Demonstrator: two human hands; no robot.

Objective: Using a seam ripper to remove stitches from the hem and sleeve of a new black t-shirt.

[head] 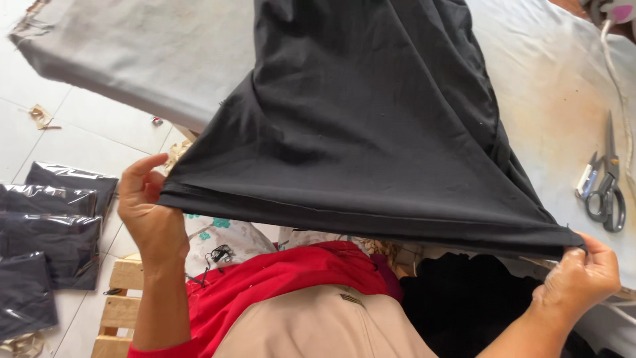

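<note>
A: Nearest the camera?
B: Lap in red and beige cloth. Beside it a wooden pallet, a dark heap of fabric to the right.

A: Left hand?
B: Left hand raised, thumb and fingers curled, pinching the left corner of the hem of a black garment.

A: Right hand?
B: Right hand closed to a pinch on the opposite hem corner, fingers pressed together. Hem stretched taut between the two hands.

A: Where does the garment lie?
B: Lower edge held up in the air over the lap; the rest runs away from the hands and drapes across a padded table covered in pale, stained cloth.

A: On the table?
B: Scissors near the right edge, well apart from the garment. A white cord runs along beyond them.

A: Floor?
B: White tiles. Flat dark packs in clear plastic stacked at left, scraps of paper farther off.
</note>
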